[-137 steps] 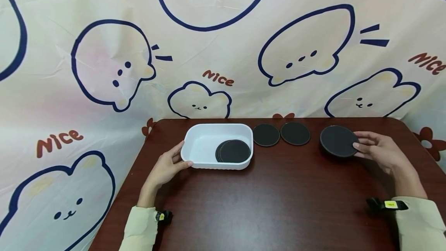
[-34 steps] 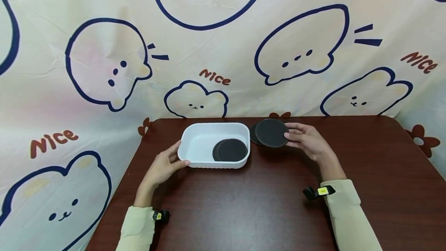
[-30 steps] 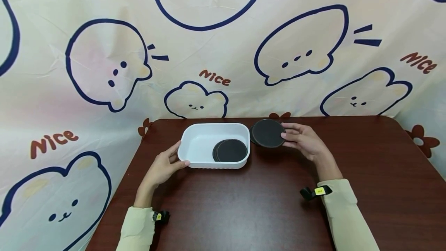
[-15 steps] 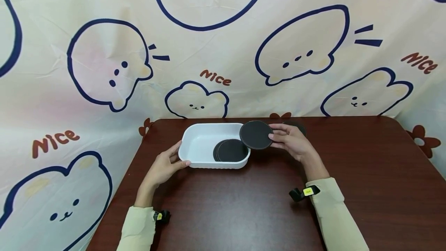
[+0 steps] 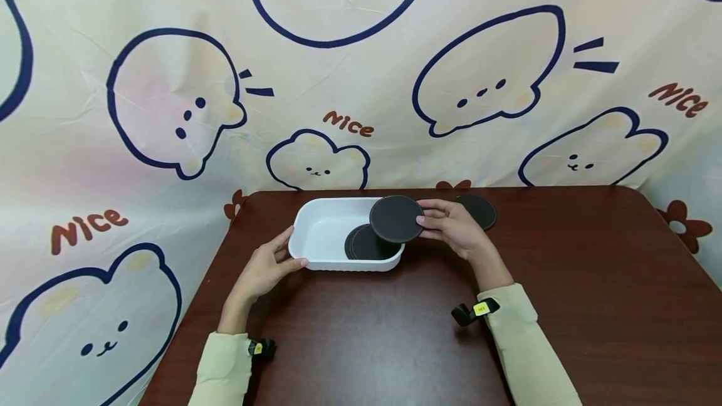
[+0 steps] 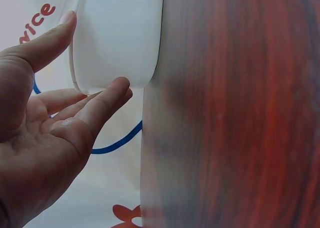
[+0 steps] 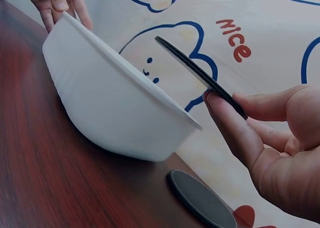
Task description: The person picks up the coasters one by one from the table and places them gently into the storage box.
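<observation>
A white plastic tub (image 5: pixel 318 227) stands near the table's back edge. Inside its right half lies an overlapping pile of round black coasters (image 5: pixel 361 246). My left hand (image 5: pixel 267 268) holds the tub's left end, thumb at the rim and fingers against the end wall (image 6: pixel 117 42). Between thumb and fingers, my right hand (image 5: pixel 457 227) pinches a black coaster (image 5: pixel 397 219) by its right edge. That coaster is raised above the tub's right rim and partly covers the pile in the head view. From the right wrist it appears edge-on and thin (image 7: pixel 192 67).
One more black coaster (image 5: pixel 478 210) lies on the dark brown table (image 5: pixel 361 337) behind my right hand. Another coaster (image 7: pixel 200 198) lies beside the tub, mostly hidden from the head view. A printed cloth (image 5: pixel 338 80) hangs behind the table.
My right hand has carried its coaster leftward from the table's right side, past the two lying coasters, to over the tub's right end. My left hand keeps its place on the tub.
</observation>
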`<state>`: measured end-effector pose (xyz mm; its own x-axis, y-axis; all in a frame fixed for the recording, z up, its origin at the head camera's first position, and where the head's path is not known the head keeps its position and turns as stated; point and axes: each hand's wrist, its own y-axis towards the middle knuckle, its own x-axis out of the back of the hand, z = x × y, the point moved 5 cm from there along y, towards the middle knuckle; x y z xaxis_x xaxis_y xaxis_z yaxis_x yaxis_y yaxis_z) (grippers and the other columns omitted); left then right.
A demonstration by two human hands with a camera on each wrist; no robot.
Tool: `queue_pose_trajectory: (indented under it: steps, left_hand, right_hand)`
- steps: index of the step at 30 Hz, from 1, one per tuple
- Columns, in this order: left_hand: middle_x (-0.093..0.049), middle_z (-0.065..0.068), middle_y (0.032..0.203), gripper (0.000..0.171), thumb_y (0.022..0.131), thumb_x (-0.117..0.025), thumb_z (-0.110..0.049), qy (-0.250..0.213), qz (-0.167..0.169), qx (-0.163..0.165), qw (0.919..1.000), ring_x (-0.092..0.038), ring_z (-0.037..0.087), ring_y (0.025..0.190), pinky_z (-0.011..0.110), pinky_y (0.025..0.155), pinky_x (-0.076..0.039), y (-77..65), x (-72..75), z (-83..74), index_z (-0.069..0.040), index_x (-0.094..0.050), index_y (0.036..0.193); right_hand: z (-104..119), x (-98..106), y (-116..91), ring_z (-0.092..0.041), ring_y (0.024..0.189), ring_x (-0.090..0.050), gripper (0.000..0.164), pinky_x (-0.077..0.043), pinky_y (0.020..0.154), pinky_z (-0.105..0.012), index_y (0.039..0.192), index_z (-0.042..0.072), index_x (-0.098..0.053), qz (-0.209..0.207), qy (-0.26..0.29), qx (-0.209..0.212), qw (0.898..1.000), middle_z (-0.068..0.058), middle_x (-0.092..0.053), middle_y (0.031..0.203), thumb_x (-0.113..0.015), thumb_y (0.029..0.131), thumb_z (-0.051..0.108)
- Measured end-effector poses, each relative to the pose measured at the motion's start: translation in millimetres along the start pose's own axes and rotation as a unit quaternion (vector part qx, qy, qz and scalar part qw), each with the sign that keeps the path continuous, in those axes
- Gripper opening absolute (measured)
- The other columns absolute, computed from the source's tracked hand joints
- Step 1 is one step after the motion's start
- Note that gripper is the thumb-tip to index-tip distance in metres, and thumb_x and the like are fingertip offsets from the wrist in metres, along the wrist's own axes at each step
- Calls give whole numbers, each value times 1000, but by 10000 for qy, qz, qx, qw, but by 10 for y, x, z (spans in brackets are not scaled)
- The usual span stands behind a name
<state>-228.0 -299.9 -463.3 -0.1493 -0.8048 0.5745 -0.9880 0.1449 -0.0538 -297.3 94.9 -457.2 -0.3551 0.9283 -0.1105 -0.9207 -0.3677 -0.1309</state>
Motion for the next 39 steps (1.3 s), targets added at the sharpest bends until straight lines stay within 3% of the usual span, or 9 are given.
queue_pose_trajectory:
  steps: [11,16,26,33,39]
  left_hand:
    - [-42,28,167,93,97,-82,-21,27,8,-80,10000,-58,44,143,48,103,-58,-4,5,-38,-5,-26,170]
    - [-41,27,168,93,97,-82,-21,-9,10,-75,10000,-57,43,144,45,102,-60,-2,0,-39,-5,-26,170]
    - [-40,25,169,94,98,-82,-20,32,-2,-5,10000,-56,42,145,40,100,-62,-7,-1,5,-7,-24,171]
    - [-41,25,169,94,97,-82,-21,1,-1,30,10000,-56,41,145,43,101,-61,-8,-7,0,-8,-25,171]
    - [-43,26,167,94,97,-82,-21,20,-9,21,10000,-57,42,144,44,101,-61,-12,-8,2,-8,-26,171]
  right_hand:
    - [-4,-215,56,-10,99,-78,53,-64,97,-38,156,0,-49,56,39,-53,10000,-11,-71,128,-64,106,1]
    - [-14,-296,84,-10,96,-77,54,-66,90,-32,156,0,-51,5,-12,-168,9999,-12,-70,126,-66,104,-1]
    - [-38,-385,162,-15,101,-75,58,-66,89,-33,158,1,-49,182,-644,-331,9972,-28,-57,148,-65,103,-4]
    - [80,-487,199,-29,110,-77,52,-67,86,-36,152,-1,-56,271,-1300,-164,9910,-29,-64,142,-68,101,-4]
    - [107,-584,219,-32,111,-78,46,-67,86,-36,147,-2,-61,96,-1726,-156,9848,-28,-69,138,-68,102,-3]
